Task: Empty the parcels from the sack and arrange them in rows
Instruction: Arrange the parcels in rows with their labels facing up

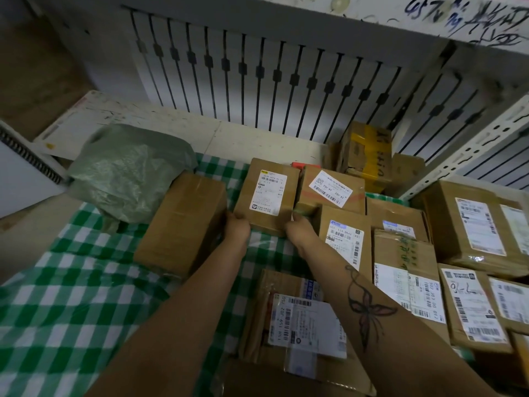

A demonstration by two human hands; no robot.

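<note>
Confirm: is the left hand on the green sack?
No, the left hand grips the near edge of a labelled box; the sack lies apart.

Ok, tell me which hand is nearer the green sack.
Left. The left hand holds the near-left corner of the labelled box, right of the green sack; the right hand holds its near-right corner, farther off.

Brown parcels (pixel 266 193); green-white checked cloth (pixel 71 296); grey-green sack (pixel 128 170).

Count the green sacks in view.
1. The green sack lies far left, partly on the checked cloth, behind a plain box. Others could be hidden behind the stacked boxes on the right.
</note>
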